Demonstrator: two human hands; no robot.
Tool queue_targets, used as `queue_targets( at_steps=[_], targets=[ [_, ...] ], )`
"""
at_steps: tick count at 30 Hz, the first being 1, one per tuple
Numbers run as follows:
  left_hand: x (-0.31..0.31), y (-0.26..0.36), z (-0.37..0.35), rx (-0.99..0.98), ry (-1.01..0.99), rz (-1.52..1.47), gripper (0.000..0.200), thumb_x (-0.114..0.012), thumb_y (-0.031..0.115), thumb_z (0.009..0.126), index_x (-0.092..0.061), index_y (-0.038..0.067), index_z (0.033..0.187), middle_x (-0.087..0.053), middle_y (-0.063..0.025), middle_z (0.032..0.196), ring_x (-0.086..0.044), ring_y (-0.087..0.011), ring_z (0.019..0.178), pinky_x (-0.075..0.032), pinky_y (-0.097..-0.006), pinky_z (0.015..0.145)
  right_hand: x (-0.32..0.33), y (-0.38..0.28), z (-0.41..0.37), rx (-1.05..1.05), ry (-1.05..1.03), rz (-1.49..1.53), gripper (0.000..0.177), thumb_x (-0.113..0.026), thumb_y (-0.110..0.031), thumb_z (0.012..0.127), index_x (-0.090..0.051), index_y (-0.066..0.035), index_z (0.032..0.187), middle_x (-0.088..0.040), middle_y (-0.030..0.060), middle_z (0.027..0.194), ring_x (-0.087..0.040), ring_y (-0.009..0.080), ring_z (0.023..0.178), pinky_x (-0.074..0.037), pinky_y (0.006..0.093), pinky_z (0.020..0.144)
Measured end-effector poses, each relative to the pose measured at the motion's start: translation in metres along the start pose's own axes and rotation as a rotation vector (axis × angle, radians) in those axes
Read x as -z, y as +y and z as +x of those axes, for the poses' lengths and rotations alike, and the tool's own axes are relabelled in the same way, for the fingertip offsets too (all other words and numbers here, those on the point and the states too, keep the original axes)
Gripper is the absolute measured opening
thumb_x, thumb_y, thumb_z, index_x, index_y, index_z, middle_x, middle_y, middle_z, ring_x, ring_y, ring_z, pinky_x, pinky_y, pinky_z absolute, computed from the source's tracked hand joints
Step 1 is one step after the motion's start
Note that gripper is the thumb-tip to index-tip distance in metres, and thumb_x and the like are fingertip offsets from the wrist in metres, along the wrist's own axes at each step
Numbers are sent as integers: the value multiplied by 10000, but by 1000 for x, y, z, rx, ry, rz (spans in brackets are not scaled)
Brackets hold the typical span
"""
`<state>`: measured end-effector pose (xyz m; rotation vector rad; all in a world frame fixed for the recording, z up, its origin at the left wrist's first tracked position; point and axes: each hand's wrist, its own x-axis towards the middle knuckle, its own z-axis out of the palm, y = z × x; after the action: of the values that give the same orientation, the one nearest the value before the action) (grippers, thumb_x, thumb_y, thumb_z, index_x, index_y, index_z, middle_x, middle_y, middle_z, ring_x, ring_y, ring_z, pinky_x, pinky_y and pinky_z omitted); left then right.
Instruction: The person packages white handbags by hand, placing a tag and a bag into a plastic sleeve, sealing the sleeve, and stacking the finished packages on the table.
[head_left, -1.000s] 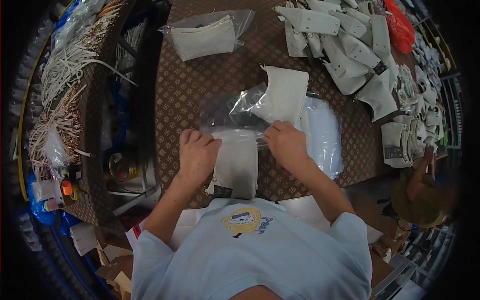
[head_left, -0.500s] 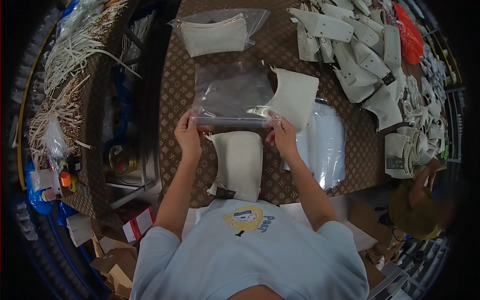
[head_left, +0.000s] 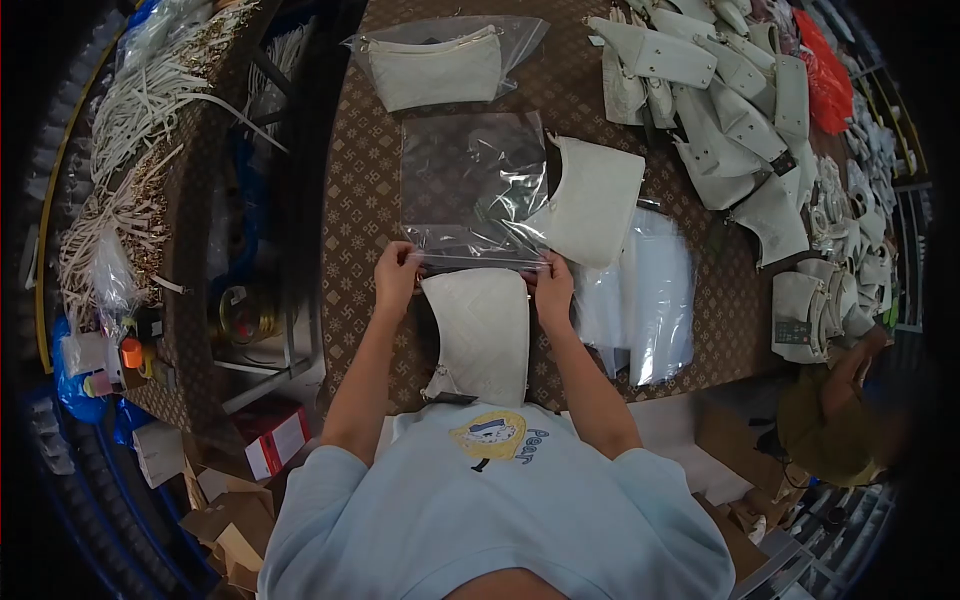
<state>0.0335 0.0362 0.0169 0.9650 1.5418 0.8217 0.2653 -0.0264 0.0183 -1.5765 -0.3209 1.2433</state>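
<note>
A clear plastic bag [head_left: 465, 180] lies on the patterned brown table, its near edge between my two hands. My left hand [head_left: 398, 275] pinches the bag's near left corner. At the near right corner, my right hand [head_left: 553, 285] grips the same edge. Directly below, between my forearms, lies a white handbag [head_left: 485, 335] close to my shirt. Another white handbag [head_left: 597, 200] rests at the right of the plastic bag, touching or slightly under its edge. Beyond, a white handbag in clear plastic [head_left: 435, 70] sits at the table's far side.
A stack of clear plastic bags [head_left: 655, 300] lies right of my right hand. White handbags [head_left: 740, 110] are heaped at the far right, near a red plastic bag [head_left: 825, 75]. Bundled straps [head_left: 140, 120] fill a left shelf. Another person [head_left: 835, 420] is at the lower right.
The plastic bag has come down flatter onto the table. Both hands have moved slightly toward my body and closer together, still holding its near edge.
</note>
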Motion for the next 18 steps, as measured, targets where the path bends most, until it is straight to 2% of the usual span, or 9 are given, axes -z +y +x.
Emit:
queue_targets(
  at_steps=[3,4,6,7,9,10,13,15,18],
  targets=[
    [-4,-20,1,34,-20,-358,159,-593,47,853,-567,13,1006,-577,-32,798,-568,-107,704,-454,-248,590,11,35,20,271,-44,-325,224,-496,-85,916,-571,-8,1112,-628,87,968,-623,171,839,-505,313,733],
    [-6,-29,-1,34,-15,-361,159,-593,47,853,-567,13,1006,-577,-32,798,-568,-107,704,-454,-248,590,14,36,18,272,-49,-328,224,-496,-85,916,-571,-8,1112,-628,87,968,-623,171,839,-505,313,733],
    [-8,-42,-6,-140,218,-80,168,-575,49,866,-563,10,1029,-593,-61,833,-572,-129,732,-466,-287,608,22,37,10,417,21,-427,247,-525,-144,911,-571,-10,1113,-643,126,975,-642,239,831,-488,350,753],
    [-9,-32,-18,-134,221,-82,168,-575,49,866,-563,10,1029,-593,-61,833,-572,-129,732,-466,-287,608,23,26,-1,413,18,-432,247,-525,-144,911,-571,-10,1113,-643,126,975,-642,239,831,-488,350,753],
    [-7,-9,-43,-392,237,219,198,-554,39,867,-563,33,1065,-614,-104,862,-587,-185,704,-473,-326,620,27,4,-22,462,-45,-790,249,-510,-180,924,-577,-36,1116,-635,162,1027,-633,319,857,-489,368,762],
    [-7,-5,-49,-394,239,215,198,-554,39,867,-563,33,1065,-614,-104,862,-587,-185,704,-473,-326,620,30,5,-25,467,-45,-792,249,-510,-180,924,-577,-36,1116,-635,162,1027,-633,319,857,-489,368,762],
    [-4,-8,-66,-308,122,490,269,-556,18,853,-558,69,1117,-607,-101,844,-570,-209,633,-470,-317,608,36,5,-40,586,-9,-1062,251,-492,-193,930,-581,-65,1127,-624,170,1014,-615,360,831,-496,402,717],
    [-2,-18,-78,-470,88,565,269,-556,17,839,-575,114,1089,-621,-125,909,-606,-327,718,-494,-395,640,41,0,-53,597,96,-1195,249,-488,-173,924,-580,-80,1135,-626,147,952,-616,351,782,-495,430,661],
    [22,-44,-113,-631,-27,656,281,-560,22,837,-560,117,1101,-627,-122,905,-612,-332,725,-501,-404,612,72,18,-88,619,27,-1187,249,-500,-158,913,-578,-86,1138,-620,132,913,-610,350,755,-490,440,624]
  ],
)
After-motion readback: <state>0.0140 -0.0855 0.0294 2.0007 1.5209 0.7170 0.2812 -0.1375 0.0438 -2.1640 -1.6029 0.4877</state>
